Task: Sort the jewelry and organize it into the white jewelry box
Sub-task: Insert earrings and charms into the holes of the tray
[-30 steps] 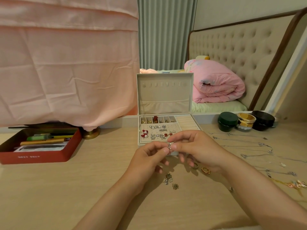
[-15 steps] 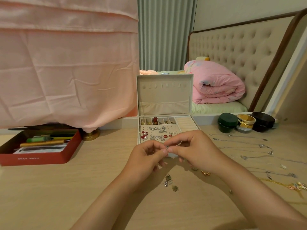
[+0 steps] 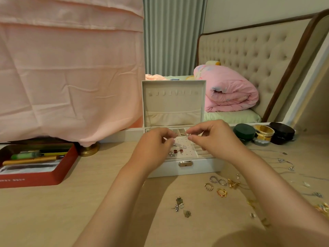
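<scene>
The white jewelry box (image 3: 194,168) stands open in the middle of the table, lid upright, with earrings pinned in its tray. Both my hands hover over the tray. My right hand (image 3: 211,138) pinches a small silver earring (image 3: 187,135) between thumb and forefinger. My left hand (image 3: 154,147) has its fingertips curled just left of that piece; whether it holds anything I cannot tell. Several rings (image 3: 218,185) lie on the table to the right of the box front. Small earring pieces (image 3: 180,205) lie nearer to me.
A red tin (image 3: 35,164) with pens sits at the left. Three round jars (image 3: 263,133) stand at the right back. Thin necklaces (image 3: 286,163) and gold pieces are spread over the table's right side. A pink cloth hangs behind the left.
Both hands have moved away from me, from in front of the box to above its tray, carrying the small silver piece. The view has closed in on the box.
</scene>
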A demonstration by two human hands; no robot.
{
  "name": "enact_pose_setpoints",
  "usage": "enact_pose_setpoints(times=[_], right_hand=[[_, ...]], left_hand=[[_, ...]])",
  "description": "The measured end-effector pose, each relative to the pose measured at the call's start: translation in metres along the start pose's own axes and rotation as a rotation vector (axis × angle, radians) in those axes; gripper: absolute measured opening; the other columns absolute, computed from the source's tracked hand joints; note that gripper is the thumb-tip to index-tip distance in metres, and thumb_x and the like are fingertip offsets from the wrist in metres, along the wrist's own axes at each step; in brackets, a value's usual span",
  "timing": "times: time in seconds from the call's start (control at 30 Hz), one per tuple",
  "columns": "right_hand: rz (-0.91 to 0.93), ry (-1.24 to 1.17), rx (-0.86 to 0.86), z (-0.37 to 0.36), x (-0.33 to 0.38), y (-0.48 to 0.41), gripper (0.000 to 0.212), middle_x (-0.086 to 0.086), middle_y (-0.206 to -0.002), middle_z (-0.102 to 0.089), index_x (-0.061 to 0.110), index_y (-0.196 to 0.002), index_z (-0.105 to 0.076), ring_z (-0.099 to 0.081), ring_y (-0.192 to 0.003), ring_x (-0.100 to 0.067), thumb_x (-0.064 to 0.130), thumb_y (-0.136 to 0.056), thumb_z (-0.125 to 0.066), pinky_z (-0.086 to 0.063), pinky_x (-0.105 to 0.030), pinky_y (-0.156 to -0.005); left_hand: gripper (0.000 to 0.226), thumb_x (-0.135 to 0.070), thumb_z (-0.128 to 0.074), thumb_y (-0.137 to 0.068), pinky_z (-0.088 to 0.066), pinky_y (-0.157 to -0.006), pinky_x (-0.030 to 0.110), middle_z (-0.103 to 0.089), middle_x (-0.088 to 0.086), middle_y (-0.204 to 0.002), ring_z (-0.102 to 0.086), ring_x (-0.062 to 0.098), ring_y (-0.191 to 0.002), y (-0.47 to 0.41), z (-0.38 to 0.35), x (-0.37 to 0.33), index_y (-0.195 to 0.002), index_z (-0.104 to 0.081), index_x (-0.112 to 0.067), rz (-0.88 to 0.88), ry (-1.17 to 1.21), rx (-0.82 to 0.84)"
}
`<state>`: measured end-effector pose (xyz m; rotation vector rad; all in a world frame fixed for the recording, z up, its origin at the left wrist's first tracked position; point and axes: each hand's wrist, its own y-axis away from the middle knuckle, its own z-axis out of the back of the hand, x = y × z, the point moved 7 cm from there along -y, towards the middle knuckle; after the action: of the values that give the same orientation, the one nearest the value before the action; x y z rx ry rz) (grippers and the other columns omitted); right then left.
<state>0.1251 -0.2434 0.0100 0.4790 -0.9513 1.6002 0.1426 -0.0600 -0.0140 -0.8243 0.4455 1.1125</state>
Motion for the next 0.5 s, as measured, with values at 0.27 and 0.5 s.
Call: enact_pose_setpoints(times=[0.27, 0.5], right_hand=[[0.047, 0.325, 0.145, -0.033, -0.017, -0.036, 0.019, 0.011, -0.101, -0.075, 0.027, -0.107, -0.079, -0.056, -0.071, 0.014, 0.02, -0.089, -0.076, -0.04, -0.003, -0.07], [0.1, 0.429, 0.191, -0.045, -0.019, -0.042, 0.02, 0.01, -0.109, -0.073, 0.029, -0.11, -0.078, -0.058, -0.088, -0.001, 0.023, -0.091, -0.074, -0.051, -0.026, -0.089]], left_hand=[[0.033, -0.041, -0.044, -0.1, -0.03, -0.1, 0.034, -0.058, -0.012, -0.13, -0.042, 0.017, -0.121, -0.005, -0.018, 0.008, -0.126, -0.063, -0.035, -0.165, -0.457, 0.077], [0.035, -0.042, -0.045, -0.099, -0.029, -0.1, 0.033, -0.057, -0.012, -0.128, -0.041, 0.015, -0.119, -0.006, -0.021, 0.014, -0.128, -0.062, -0.034, -0.15, -0.455, 0.104]])
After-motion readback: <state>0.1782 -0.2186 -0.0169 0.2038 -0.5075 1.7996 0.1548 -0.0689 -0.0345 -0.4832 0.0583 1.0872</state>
